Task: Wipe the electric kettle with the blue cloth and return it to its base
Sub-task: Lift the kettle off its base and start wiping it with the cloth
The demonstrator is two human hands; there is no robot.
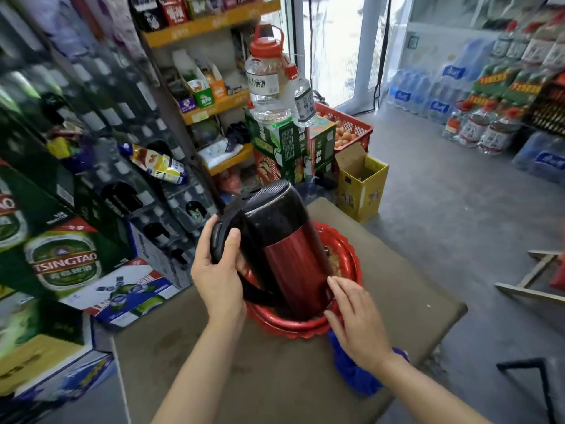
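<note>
- The tall electric kettle, with a glossy dark-red metal body and a black plastic lid and handle, is seen tilted, its top leaning away and to the left, its lower end set in the round red scalloped plastic tray.
- The kettle's black handle is grasped by the left hand: this grip is clenched around it, thumb on the near face, fingers wrapped behind.
- The right hand is held flat and released, nothing enclosed; its fingertips are laid against the kettle's lower right side, just above the tray's rim.
- The crumpled blue cloth is left on the brown square bench, directly beneath the right wrist and just beside the tray's near edge; whether it is touched by the wrist cannot be told.
- The kettle's base cannot be made out under the kettle.
- The tray is carried on the bench; green beer cartons are stacked on the left.
</note>
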